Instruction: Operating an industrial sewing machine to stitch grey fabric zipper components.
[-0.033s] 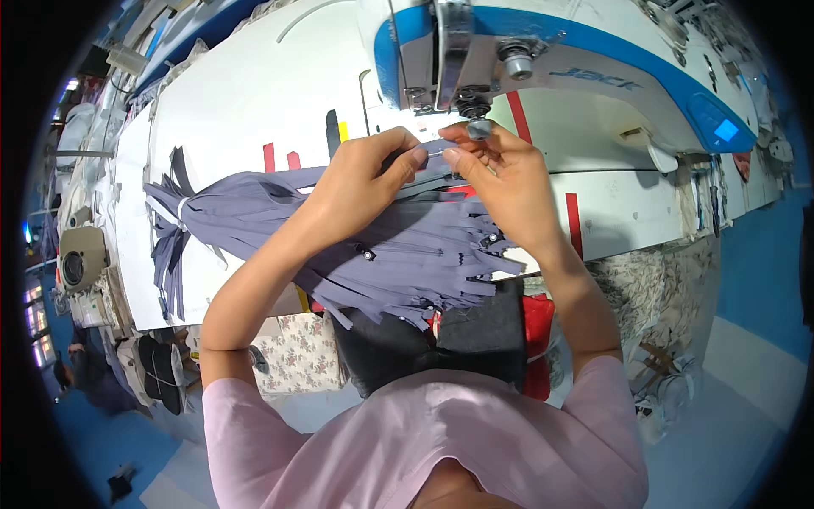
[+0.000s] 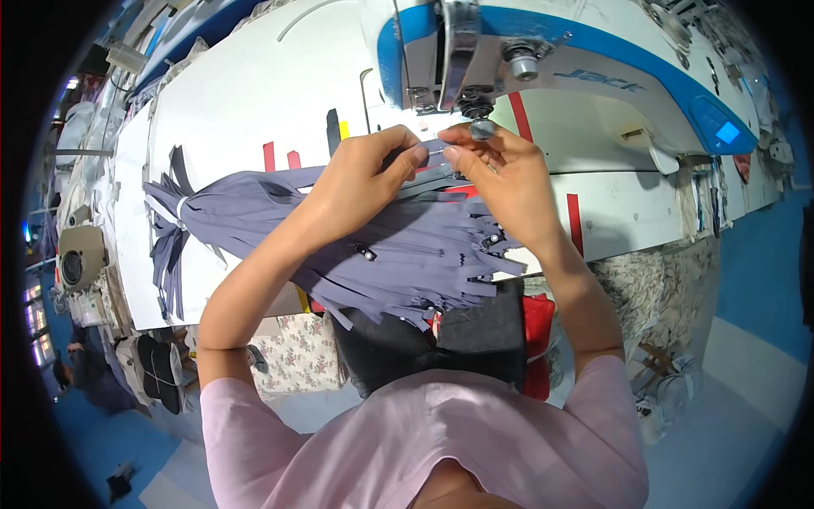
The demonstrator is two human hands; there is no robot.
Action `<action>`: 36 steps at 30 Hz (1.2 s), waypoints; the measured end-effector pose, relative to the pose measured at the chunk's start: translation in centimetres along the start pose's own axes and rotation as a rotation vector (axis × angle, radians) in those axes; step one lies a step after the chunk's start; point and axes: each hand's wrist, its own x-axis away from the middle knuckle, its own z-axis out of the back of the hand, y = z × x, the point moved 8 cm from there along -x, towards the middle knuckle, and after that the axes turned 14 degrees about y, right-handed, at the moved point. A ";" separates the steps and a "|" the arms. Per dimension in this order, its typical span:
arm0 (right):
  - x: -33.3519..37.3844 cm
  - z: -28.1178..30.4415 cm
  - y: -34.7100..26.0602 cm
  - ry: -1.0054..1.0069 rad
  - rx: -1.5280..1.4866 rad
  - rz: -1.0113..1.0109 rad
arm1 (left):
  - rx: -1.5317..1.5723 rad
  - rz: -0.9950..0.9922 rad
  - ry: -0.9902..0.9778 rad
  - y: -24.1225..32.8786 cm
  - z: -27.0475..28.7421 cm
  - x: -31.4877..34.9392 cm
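Observation:
My left hand (image 2: 360, 174) is closed, thumb and forefinger pinched on a grey-purple zipper (image 2: 436, 153). Facing it, my right hand (image 2: 513, 182) pinches the same zipper a short gap away, its other fingers curled. Both sit just in front of the needle area of a white and blue sewing machine (image 2: 593, 68), so the fine detail between the fingertips is hard to make out. Beneath my wrists lies a thick bundle of grey-purple zippers (image 2: 390, 233), gathered by a white tie (image 2: 181, 212) at the left, with dark sliders showing and loose ends fanned out on the right.
Red tape strips (image 2: 574, 225) and a black strip (image 2: 332, 131) mark the white table (image 2: 229, 110). Dark cloth (image 2: 483, 335) and red cloth (image 2: 538, 322) lie between the table edge and my body. Patterned fabric (image 2: 297, 352) hangs at the lower left.

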 end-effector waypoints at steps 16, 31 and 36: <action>-2.0 -2.0 1.1 0.042 0.488 0.366 | -0.278 -0.284 0.312 -0.9 0.4 -1.9; -2.9 -0.9 2.7 -0.050 0.370 0.316 | -0.361 -0.471 0.398 -0.4 0.5 -1.2; -2.7 -1.7 4.3 -0.188 0.732 0.256 | -0.339 -0.415 0.381 -0.5 0.5 -1.3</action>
